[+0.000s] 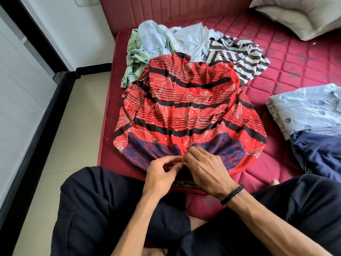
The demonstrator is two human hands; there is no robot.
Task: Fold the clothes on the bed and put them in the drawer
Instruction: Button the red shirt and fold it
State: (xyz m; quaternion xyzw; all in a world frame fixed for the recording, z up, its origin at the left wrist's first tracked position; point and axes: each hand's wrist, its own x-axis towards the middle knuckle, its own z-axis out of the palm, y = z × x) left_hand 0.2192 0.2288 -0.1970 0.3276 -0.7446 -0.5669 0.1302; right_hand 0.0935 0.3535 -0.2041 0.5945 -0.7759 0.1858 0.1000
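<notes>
So the person sits cross-legged on the bed (287, 58), black trousers (103, 209) filling the bottom of the view, with a big red dress (184, 100) spread flat on the mattress right in front of them. It's red with black bands, thin white line-drawn flowers and a navy patterned panel at the near end. Both hands meet at the middle of that near edge. The left hand (162, 174) has its fingers (170, 163) curled in, thumb and forefinger pinching something small at the placket, and the right hand (204, 167) comes in from the other side with its fingertips bent down and pinching the same spot of fabric. Looks like a button or fastener in there but it's too tiny to say. There's a braided black bracelet (232, 194) on the right wrist.

Behind the dress, at the far side, sits an unfolded heap: a green printed garment (133, 61) on the left, some pale blue pieces (166, 39) in the middle, and a brown-and-white striped top (243, 58) on the right, all touching or tucked under the dress's far end. Off to the right is a stack of folded clothes (306, 108), light blue printed shirt on top, with a navy garment (321, 154) just beside it, nearer the person. A cream pillow (304, 13) sits in the far right corner. Tiled floor (73, 126) runs along the left.
</notes>
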